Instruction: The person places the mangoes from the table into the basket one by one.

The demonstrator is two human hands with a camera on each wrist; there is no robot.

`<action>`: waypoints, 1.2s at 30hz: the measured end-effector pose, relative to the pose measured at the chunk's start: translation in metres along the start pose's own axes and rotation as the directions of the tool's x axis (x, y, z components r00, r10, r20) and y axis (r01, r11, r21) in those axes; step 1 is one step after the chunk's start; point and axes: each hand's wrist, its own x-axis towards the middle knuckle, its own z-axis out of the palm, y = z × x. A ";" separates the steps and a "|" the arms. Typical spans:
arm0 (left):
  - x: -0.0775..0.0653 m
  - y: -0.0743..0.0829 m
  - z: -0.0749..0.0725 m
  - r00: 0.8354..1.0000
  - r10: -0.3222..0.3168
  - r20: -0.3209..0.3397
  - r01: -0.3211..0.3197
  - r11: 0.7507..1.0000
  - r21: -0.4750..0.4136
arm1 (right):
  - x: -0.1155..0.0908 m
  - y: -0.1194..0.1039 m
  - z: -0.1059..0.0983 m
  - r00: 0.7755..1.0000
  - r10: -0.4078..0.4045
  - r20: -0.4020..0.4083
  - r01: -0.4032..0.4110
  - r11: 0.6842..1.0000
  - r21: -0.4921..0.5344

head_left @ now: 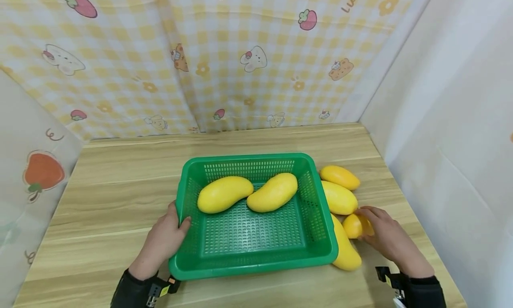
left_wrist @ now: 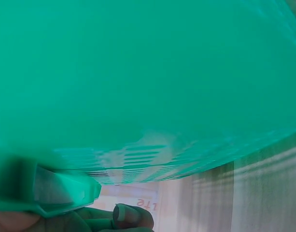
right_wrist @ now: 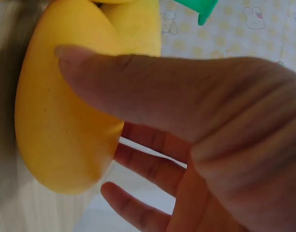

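Note:
A green plastic basket (head_left: 256, 270) stands mid-table with two yellow mangoes in it, a left mango (head_left: 224, 194) and a right mango (head_left: 273, 192). My left hand (head_left: 165, 234) grips its left rim, thumb over the inner side and fingers outside. In the left wrist view the basket wall (left_wrist: 148, 82) fills most of the picture. Right of the basket, my right hand (head_left: 386, 232) holds a small orange-yellow mango (head_left: 352, 226). In the right wrist view the thumb (right_wrist: 114, 82) lies across this mango (right_wrist: 61, 130), with fingers at its far side.
More mangoes lie against the basket's right side: a back mango (head_left: 339, 177), a paler mango (head_left: 339, 198) and a long front mango (head_left: 345, 248). A checked curtain (head_left: 224, 85) hangs behind the wooden table (head_left: 108, 201). White cloth (head_left: 453, 121) stands at the right.

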 end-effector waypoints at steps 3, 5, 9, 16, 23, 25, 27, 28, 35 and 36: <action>0.000 0.000 0.001 1.000 -0.003 -0.003 0.003 1.000 -0.004 | 0.002 0.002 -0.002 1.000 -0.008 0.024 0.008 1.000 0.010; 0.001 -0.001 0.001 1.000 0.000 -0.007 0.000 1.000 -0.007 | 0.003 0.003 -0.003 0.999 -0.008 0.038 0.007 1.000 0.017; 0.002 -0.002 0.002 1.000 0.014 -0.013 -0.015 1.000 -0.009 | 0.003 0.005 -0.003 0.999 0.010 0.053 -0.011 1.000 0.021; 0.000 -0.002 0.000 0.999 0.027 -0.041 -0.026 0.999 0.025 | 0.004 0.005 0.001 0.997 0.033 0.068 -0.034 0.999 0.020; 0.002 -0.004 0.003 0.997 0.055 -0.062 -0.054 0.998 0.019 | 0.005 0.011 0.001 0.999 0.021 0.028 -0.020 0.999 -0.040; 0.003 -0.004 0.003 0.997 0.054 -0.058 -0.053 0.998 0.020 | 0.004 0.011 0.002 0.999 0.025 0.029 -0.024 0.999 -0.036; 0.004 -0.004 0.002 0.997 0.055 -0.056 -0.054 0.998 0.021 | 0.004 0.011 0.002 0.999 0.032 0.033 -0.031 0.999 -0.029; 0.003 -0.004 0.003 0.997 0.055 -0.055 -0.054 0.998 0.017 | 0.003 0.011 0.002 0.999 0.034 0.039 -0.033 0.999 -0.028; 0.002 -0.004 0.004 0.996 0.058 -0.068 -0.057 0.998 0.014 | 0.001 0.010 0.003 0.997 0.043 0.064 -0.042 0.999 -0.030; 0.002 -0.004 0.004 0.996 0.058 -0.069 -0.057 0.998 0.013 | 0.001 0.010 0.003 0.997 0.041 0.066 -0.039 0.999 -0.034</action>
